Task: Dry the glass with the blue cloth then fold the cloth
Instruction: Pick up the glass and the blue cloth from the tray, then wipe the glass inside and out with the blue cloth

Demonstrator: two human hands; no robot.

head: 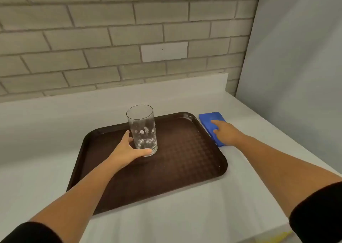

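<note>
left hand [127,150]: wrapped low round the glass [142,129], which is upright over the brown tray [185,159]; wet glass, so it might slip
right hand [224,133]: fingers flat on the blue cloth [211,121] beside the tray, not pinching; a grab could drag it

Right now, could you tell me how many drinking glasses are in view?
1. The glass is held near its base by the left hand, above the brown tray. None seems hidden.
</note>
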